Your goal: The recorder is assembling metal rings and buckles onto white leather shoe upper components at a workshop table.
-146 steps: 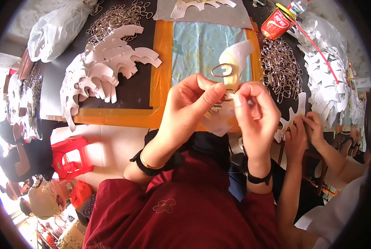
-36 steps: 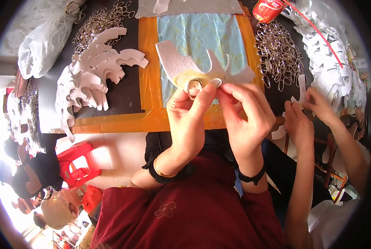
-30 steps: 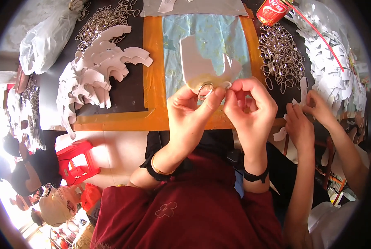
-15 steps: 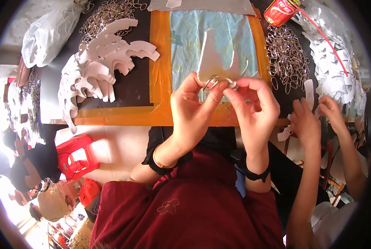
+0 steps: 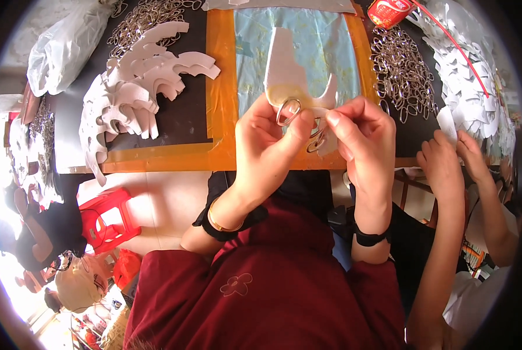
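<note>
A white, curved cut-out piece (image 5: 285, 67), perhaps of foam or fabric, stands upright between my hands above the near edge of the table. My left hand (image 5: 270, 149) is closed on its lower end, thumb toward me. At that thumb sits a metal oval ring (image 5: 279, 114), against the white piece. My right hand (image 5: 367, 137) pinches a narrow part of the same piece to the right of the left thumb. Another metal ring (image 5: 316, 143) hangs below, between the two hands. How the rings join the piece is partly hidden by my fingers.
White cut-outs (image 5: 129, 96) lie heaped at left. Metal rings (image 5: 402, 73) are piled at right, and more rings (image 5: 150, 23) at far left. A red can (image 5: 389, 13) stands at the back right. Beside me, a co-worker's hands (image 5: 442, 160) handle a white strip.
The white piece has risen slightly and turned. My right fingers have shifted their pinch, and a second ring now shows hanging below. The co-worker's hands have moved right.
</note>
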Demonstrator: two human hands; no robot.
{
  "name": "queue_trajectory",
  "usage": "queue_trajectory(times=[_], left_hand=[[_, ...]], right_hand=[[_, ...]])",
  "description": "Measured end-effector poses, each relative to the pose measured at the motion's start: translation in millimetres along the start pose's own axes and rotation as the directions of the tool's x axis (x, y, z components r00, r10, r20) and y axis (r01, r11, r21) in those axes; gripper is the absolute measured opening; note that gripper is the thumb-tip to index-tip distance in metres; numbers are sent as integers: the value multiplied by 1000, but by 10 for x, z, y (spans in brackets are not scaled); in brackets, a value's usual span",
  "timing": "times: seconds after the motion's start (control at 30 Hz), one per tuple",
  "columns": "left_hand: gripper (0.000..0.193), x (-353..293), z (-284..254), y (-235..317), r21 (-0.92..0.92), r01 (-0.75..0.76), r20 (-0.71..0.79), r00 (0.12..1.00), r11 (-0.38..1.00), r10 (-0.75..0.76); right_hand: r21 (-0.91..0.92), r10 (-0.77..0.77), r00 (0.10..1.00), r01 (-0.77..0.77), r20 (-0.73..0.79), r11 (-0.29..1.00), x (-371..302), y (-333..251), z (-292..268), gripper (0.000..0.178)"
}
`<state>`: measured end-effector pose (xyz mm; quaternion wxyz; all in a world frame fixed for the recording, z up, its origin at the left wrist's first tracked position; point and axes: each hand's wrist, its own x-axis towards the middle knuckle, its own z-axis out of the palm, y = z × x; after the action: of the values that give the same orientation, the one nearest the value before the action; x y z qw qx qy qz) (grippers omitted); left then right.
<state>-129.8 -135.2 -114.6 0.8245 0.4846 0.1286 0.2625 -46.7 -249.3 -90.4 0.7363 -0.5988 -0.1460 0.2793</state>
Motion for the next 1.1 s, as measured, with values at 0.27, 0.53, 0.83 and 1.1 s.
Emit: queue_trajectory(times=[0.27,0.53,0.83,1.1], left_hand=[[13,197,65,-53,-179,171,145,979,969,-146],[6,304,908,-211,-392,-51,128,986,918,110],[6,256,1689,-390,-403,-38,283,945,915,164],[9,246,2010,-318,-280,-114,414,881,953,228]], right_hand=[[-223,-202,976,181,-76,958,52,-65,26,10],[-677,-845,493,552,-207,488,-30,-244,-280,24],[-884,-984,135,439,-114,162,-273,-813,-760,20],[-851,-958,217,451,-188,269,-501,-986,-1071,18]])
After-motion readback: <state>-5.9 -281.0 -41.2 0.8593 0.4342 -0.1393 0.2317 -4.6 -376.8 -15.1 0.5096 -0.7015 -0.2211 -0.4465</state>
